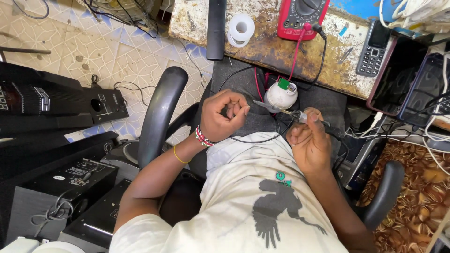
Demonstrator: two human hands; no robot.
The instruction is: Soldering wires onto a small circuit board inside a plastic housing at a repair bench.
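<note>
The white bulb housing with a small green circuit board (281, 93) sits in the person's lap, at twelve o'clock from both hands. The right hand (308, 143) grips a soldering iron (300, 116), its tip pointing toward ten o'clock. The left hand (224, 116) is curled shut, pinching thin grey tweezers (266, 106) just beside the iron's tip.

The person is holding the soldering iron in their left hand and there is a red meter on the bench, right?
Not quite. The head view shows the soldering iron in the right hand, not the left. The left hand pinches something thin near the white bulb base on the lap. The red meter does sit on the bench.
</note>
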